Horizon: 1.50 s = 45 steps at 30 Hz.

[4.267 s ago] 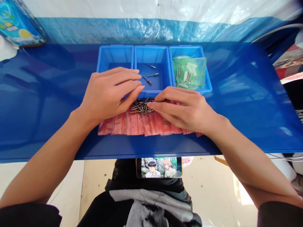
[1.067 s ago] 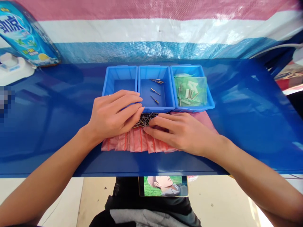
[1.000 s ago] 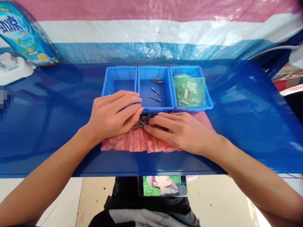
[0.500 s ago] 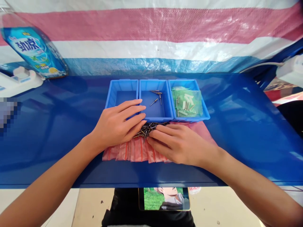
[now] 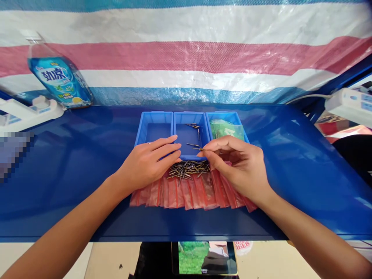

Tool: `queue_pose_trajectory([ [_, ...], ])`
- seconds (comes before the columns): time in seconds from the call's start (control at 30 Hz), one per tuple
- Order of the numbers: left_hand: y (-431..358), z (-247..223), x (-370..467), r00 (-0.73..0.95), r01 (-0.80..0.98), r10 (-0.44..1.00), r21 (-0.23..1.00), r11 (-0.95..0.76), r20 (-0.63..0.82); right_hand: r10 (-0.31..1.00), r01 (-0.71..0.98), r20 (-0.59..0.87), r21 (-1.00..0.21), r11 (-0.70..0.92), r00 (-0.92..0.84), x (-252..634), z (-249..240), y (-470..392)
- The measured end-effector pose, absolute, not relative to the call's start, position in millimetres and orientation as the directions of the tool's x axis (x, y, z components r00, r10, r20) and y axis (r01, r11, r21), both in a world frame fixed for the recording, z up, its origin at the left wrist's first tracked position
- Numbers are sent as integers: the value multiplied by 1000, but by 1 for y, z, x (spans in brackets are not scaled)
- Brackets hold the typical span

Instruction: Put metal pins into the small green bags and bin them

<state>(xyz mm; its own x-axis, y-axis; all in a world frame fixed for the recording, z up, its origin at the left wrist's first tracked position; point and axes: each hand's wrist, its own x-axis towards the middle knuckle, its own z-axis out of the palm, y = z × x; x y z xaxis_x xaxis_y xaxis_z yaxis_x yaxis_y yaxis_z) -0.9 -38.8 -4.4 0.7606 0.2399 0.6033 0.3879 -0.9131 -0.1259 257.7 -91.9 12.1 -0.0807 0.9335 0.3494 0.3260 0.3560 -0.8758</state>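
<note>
My right hand [image 5: 241, 166] pinches a blind rivet [image 5: 197, 148] between thumb and fingertips, over the front of the middle blue bin [image 5: 181, 135]. Several loose rivets [image 5: 192, 125] lie on that bin's floor. Fingers stretched out, my left hand [image 5: 151, 162] rests over the front edges of the left bin [image 5: 158, 131] and the middle one, holding nothing. Just in front of the bins is a heap of rivets [image 5: 188, 169], on a row of overlapping pink plastic bags [image 5: 180, 195]. The left hand is beside the heap's left end.
Green bags [image 5: 232, 131] with small parts fill the right bin [image 5: 222, 114], partly behind my right hand. A blue detergent bottle [image 5: 62, 83] and a white power strip [image 5: 35, 112] stand at back left. Another power strip [image 5: 348, 106] is at right. Below the table edge lies a lit tablet [image 5: 193, 257].
My right hand has risen from the rivet heap to the middle bin, now pinching a rivet. The left hand stays in about the same place. The camera view has tilted up slightly.
</note>
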Motion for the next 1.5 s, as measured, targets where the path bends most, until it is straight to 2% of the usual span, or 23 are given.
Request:
queue_pose_trajectory([
  [0.17, -40, -2, 1, 755, 399, 241, -136, -907, 610, 944, 298, 317, -896, 330, -92, 257, 14, -95],
  [0.27, -40, -2, 3, 730, 401, 236, -121, -908, 642, 886, 363, 424, -809, 463, -185, 259, 17, -98],
  [0.3, -40, -2, 3, 720, 400, 236, -112, -910, 653, 830, 394, 490, -731, 558, -266, 259, 17, -98],
  [0.37, -39, -3, 4, 705, 396, 239, -91, -914, 668, 640, 413, 562, -490, 768, -524, 260, 14, -96],
  [0.43, -39, -3, 3, 696, 394, 246, -73, -916, 674, 444, 384, 474, -223, 896, -760, 261, 10, -94],
  [0.5, -39, -2, 3, 696, 395, 248, -71, -916, 674, 371, 380, 345, -44, 924, -862, 260, 6, -92],
  [0.57, -39, -2, 3, 700, 393, 241, -81, -916, 673, 376, 403, 311, 27, 915, -873, 260, 4, -92],
  [0.73, -38, -2, 3, 693, 395, 233, -88, -915, 682, 376, 424, 342, 74, 903, -861, 261, 4, -91],
  [0.97, -39, -5, 4, 686, 403, 235, -91, -911, 688, 385, 401, 310, -14, 916, -869, 260, 4, -93],
  [1.13, -34, -2, 6, 683, 410, 241, -89, -908, 689, 351, 389, 327, 57, 919, -877, 259, 1, -94],
  [1.3, -84, 21, 5, 679, 385, 176, -142, -912, 712, 368, 402, 322, 42, 915, -872, 261, 0, -94],
  [1.4, -160, 9, 1, 685, 175, 90, -44, -984, 723, 390, 412, 306, 10, 911, -869, 262, 1, -94],
  [1.47, -215, -17, -2, 806, 201, 240, 132, -971, 541, 399, 421, 298, 7, 907, -867, 261, 1, -95],
  [1.5, -239, -34, -5, 781, 251, 337, 229, -940, 526, 403, 426, 302, 10, 905, -864, 260, 1, -95],
])
